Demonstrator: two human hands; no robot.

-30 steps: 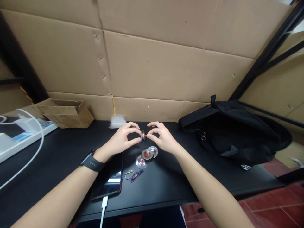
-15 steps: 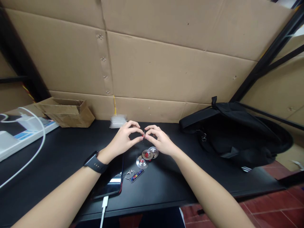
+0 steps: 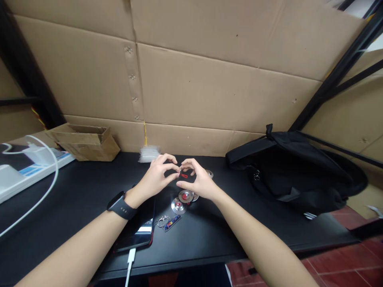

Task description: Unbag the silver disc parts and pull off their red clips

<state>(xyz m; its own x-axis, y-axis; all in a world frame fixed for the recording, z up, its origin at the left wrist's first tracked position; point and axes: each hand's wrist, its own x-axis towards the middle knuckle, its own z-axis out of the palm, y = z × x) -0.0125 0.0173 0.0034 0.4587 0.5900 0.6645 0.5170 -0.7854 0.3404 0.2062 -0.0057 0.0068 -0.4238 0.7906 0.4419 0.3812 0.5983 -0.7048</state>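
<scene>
Small shiny metal discs with red cords look like finger cymbals. My left hand [image 3: 160, 175] pinches one finger cymbal [image 3: 180, 172], held edge-on above the table, between thumb and fingertips. Its red cord loop [image 3: 184, 175] sticks out to the right. Around that loop curves my right hand [image 3: 197, 179], its thumb and fingers apart; whether a fingertip touches the rim I cannot tell. Below the hands lie more cymbals: one at the front [image 3: 178, 205], another [image 3: 186, 196] overlapping a third that is partly covered. Another disc [image 3: 210, 173] peeks out behind my right hand.
A keychain [image 3: 172, 222] and a phone [image 3: 137, 231] with a white cable lie nearer me. Further left are a cardboard box [image 3: 86, 143] and a power strip [image 3: 38, 171]. Clear plastic packets [image 3: 149, 153] sit at the cardboard wall. A black bag [image 3: 296, 167] occupies the right side.
My right hand was pinching the red cord, then came against the cymbal; now its thumb and fingers have spread, showing the loop. A disc behind my right hand has come into clearer view.
</scene>
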